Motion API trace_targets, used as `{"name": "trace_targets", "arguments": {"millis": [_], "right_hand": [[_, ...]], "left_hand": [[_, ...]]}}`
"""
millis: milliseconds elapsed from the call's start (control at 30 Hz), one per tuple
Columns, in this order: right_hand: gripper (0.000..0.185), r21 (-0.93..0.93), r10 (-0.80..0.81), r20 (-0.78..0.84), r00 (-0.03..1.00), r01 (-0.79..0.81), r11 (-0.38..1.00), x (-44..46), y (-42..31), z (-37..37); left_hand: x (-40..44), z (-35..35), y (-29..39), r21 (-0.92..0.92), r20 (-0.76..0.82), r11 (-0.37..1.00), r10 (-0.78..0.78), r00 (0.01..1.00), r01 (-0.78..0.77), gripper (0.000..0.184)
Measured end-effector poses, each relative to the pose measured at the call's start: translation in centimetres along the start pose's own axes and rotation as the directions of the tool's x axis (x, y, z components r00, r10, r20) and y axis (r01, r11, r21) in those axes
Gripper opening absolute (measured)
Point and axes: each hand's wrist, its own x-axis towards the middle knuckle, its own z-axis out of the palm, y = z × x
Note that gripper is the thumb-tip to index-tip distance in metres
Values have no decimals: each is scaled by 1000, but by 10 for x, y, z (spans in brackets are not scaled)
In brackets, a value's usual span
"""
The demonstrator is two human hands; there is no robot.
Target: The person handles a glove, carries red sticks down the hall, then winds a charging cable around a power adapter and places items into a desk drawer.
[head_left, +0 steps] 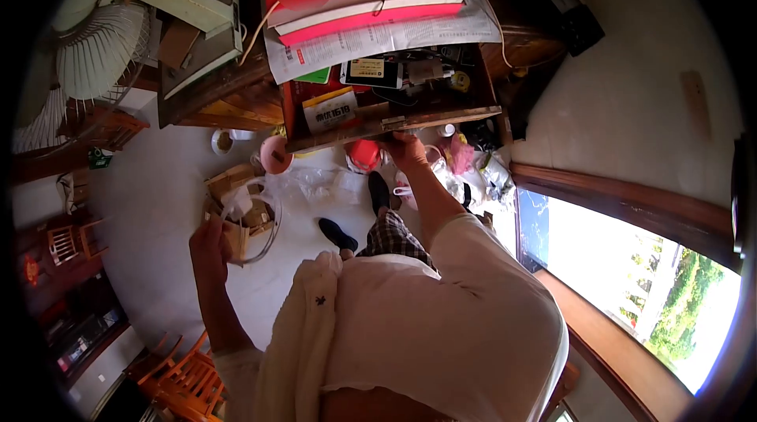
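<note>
A roll of clear tubing or tape hangs from my left hand, whose fingers are closed round its edge, out to the left over the floor. My right hand is at the front edge of a pulled-out wooden drawer, its fingers curled under the front. Inside the drawer lie a white phone-like device, a yellow and white packet, a green item and other small things. A red box rests on printed paper above the drawer.
Below the drawer, a red container, a pink bin and plastic bags stand on the floor. An open cardboard box is near my left hand. A fan is upper left, wooden chairs lower left.
</note>
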Motion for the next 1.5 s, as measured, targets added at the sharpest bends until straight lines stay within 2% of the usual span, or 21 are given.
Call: {"name": "trace_targets", "arguments": {"millis": [100,200,267,333,367,467,500,700,733,800,867,900,967,1000,1033,1133,1167,1267,1333,1400,1500], "right_hand": [[33,49,-36,-16,999,37,998,-22,14,-24],[29,-333,-77,-25,997,64,941,-40,22,-45],[26,-300,-45,-79,996,19,954,-42,25,-48],[24,19,64,-167,984,-62,998,-44,21,-42],[21,-56,68,-286,956,-88,995,-51,16,-28],[25,88,30,-271,962,-6,996,-50,17,-28],[26,-18,27,-258,966,-33,999,-58,10,-8],[26,-48,73,-244,967,-87,995,-56,7,-14],[26,-35,82,-249,965,-93,995,-58,7,-17],[27,-19,97,-248,964,-105,994,-58,7,-20],[27,-9,94,-231,968,-99,995,-60,3,-5],[29,-38,101,-213,972,-111,993,-60,1,-3],[29,-31,98,-231,968,-108,994,-58,4,-10],[30,-30,94,-237,967,-104,994,-57,4,-14],[29,-61,112,-249,962,-132,989,-57,3,-14],[26,-130,152,-280,948,-194,972,-57,-1,-14],[24,-133,162,-285,945,-206,969,-57,-2,-13],[23,-157,164,-345,924,-229,961,-58,-2,-1],[23,-187,158,-377,913,-242,952,-60,-3,13],[21,-228,150,-395,907,-255,940,-63,-6,22],[21,-198,152,-442,884,-261,945,-61,-4,25]], "left_hand": [[4,34,40,-105,105,994,4,994,7,25],[20,65,64,-339,433,934,49,900,113,24],[35,95,81,-419,620,880,98,779,223,26],[61,129,84,-428,745,838,115,657,339,25],[75,149,82,-424,784,809,104,611,407,24],[127,211,59,-373,813,787,20,583,492,25],[148,229,44,-353,817,787,-5,577,506,26],[241,277,-26,-229,741,818,-205,639,528,26],[255,272,-35,-286,729,821,-147,669,493,24],[266,267,-35,-337,549,848,-175,817,408,24],[277,259,-44,-250,390,916,-202,898,315,23],[299,249,-61,-100,355,971,-171,919,219,24],[304,256,-72,-3,71,990,138,988,-138,24],[308,261,-76,80,-57,950,307,950,-302,25],[310,261,-74,231,-72,888,422,904,-397,28],[295,254,-59,525,22,681,588,808,-510,35],[261,258,-34,633,25,518,729,684,-575,41],[227,255,-23,662,161,295,841,516,-689,43],[190,249,-19,727,353,109,787,505,-678,53],[166,244,-19,591,560,41,698,446,-806,58],[170,243,-52,428,696,12,633,338,-904,59]]}}
